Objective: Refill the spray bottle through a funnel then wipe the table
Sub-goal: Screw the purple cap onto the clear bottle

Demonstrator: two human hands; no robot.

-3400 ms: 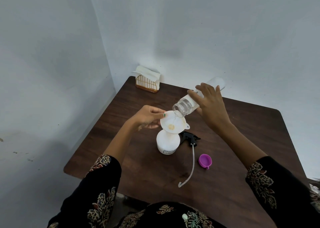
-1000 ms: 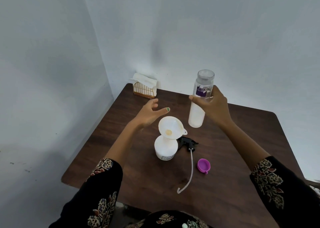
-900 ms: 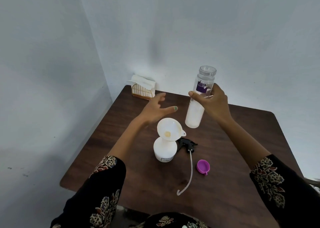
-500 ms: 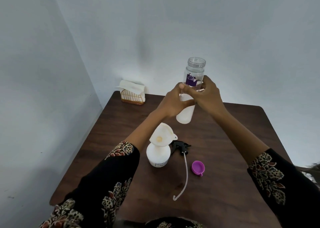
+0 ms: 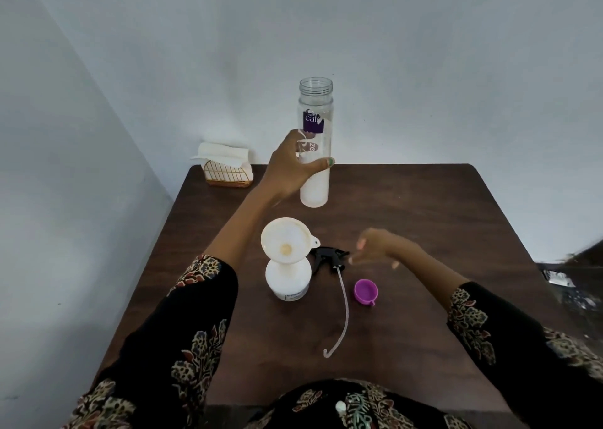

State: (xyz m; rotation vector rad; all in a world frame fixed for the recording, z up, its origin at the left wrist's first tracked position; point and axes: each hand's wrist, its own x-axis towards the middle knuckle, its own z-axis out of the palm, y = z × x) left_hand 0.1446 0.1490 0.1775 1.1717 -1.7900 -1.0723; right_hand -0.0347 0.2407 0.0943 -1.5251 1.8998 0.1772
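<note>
1. The dark wooden tabletop point(image 5: 424, 219) sits in a corner of pale walls, its far edge against the back wall.
2. A tall clear bottle point(image 5: 315, 154) stands upright toward the far middle, mouth open and pointing straight up, long axis vertical. It carries a purple label and its lower part is white with liquid.
3. The left hand point(image 5: 287, 170) wraps the bottle's middle from the left, fingers behind and thumb across the front.
4. The white spray bottle point(image 5: 287, 278) stands upright nearer, well apart from that hand, round-bodied with a small label low down. A white funnel point(image 5: 286, 240) sits in its neck, wide mouth up.
5. The right hand point(image 5: 378, 247) is blurred, hovering just right of the funnel above the tabletop, fingers loosely curled and holding nothing.
6. The black spray head point(image 5: 326, 258) lies just right of the spray bottle, its thin tube trailing toward the near edge.
7. A purple cap point(image 5: 366, 292) lies open side up, right of the tube.
8. A wire napkin holder point(image 5: 226, 170) stands in the far left corner.
</note>
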